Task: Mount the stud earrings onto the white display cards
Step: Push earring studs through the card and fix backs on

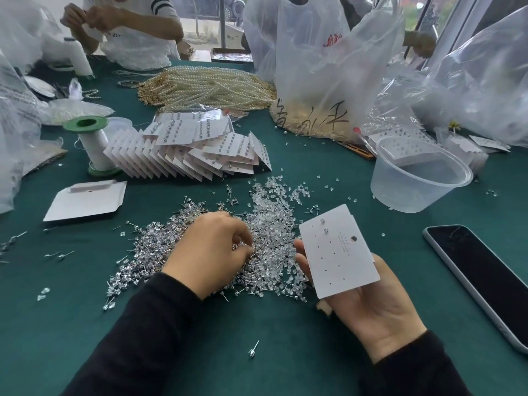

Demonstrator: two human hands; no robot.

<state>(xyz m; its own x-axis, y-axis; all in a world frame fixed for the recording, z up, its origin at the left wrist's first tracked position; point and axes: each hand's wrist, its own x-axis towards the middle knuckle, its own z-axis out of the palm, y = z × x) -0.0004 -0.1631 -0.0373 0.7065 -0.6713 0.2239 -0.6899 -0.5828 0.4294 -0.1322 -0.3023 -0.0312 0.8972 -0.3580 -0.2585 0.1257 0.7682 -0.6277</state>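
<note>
A heap of loose silver stud earrings (148,252) and clear plastic backs (274,201) lies on the green table in front of me. My left hand (211,252) rests on the heap, fingertips curled down and pinching among the studs. My right hand (368,307) lies palm up and holds a white display card (340,258), thumb at its left edge. Two studs (324,225) sit in the card's top holes; the other holes are bare. A fanned stack of filled cards (188,150) lies behind the heap.
A phone (483,275) lies at the right edge, a clear plastic tub (411,190) behind it. A folded white card (85,200) and a green thread spool (91,144) stand left. Pearl strands (205,87), plastic bags (320,67) and another person (128,24) fill the back.
</note>
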